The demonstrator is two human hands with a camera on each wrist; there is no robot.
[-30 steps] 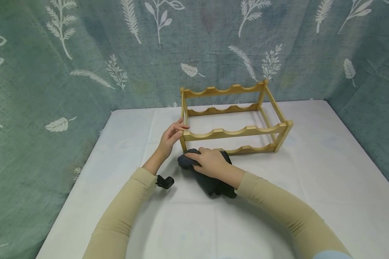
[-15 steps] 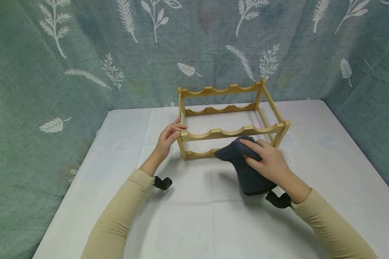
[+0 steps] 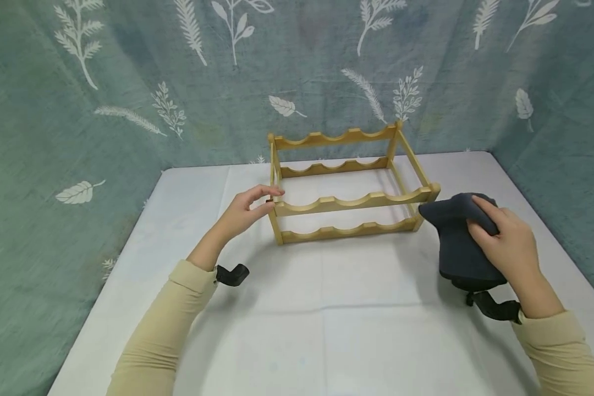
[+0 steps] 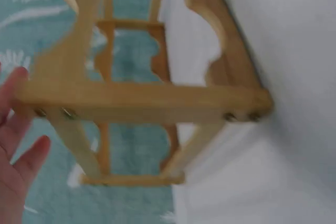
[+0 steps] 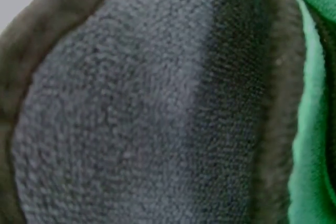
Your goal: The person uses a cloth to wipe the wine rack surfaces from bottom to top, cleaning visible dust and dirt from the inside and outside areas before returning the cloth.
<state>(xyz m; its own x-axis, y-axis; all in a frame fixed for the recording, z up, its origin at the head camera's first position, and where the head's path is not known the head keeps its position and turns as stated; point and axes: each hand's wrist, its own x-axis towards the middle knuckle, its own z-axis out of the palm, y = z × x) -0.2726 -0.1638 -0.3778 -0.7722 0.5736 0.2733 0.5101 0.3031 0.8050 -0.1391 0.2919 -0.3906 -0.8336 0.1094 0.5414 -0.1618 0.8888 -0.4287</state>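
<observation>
A dark blue-grey cloth (image 3: 457,245) hangs from my right hand (image 3: 513,245), which grips its upper part at the right of the table. In the right wrist view the cloth (image 5: 131,103) fills the picture, with a fuzzy surface, dark edging and a green layer at the right. My left hand (image 3: 242,209) is at the front left corner of a wooden rack (image 3: 346,204) with scalloped rails. Its fingers are loosely extended and the thumb stands apart. From the left wrist, the fingertips show right at the end of the rack's post (image 4: 142,98).
A white covering lies over the table (image 3: 297,330). Behind it and along both sides hangs a green-blue curtain (image 3: 307,66) with white leaf prints. A black wrist mount (image 3: 232,275) juts out beside the left wrist, and another mount (image 3: 495,308) beside the right.
My right hand has carried the cloth from the rack's front left, along the front, to beyond its right end. My left hand has drawn back slightly at the corner; the rack stays in place.
</observation>
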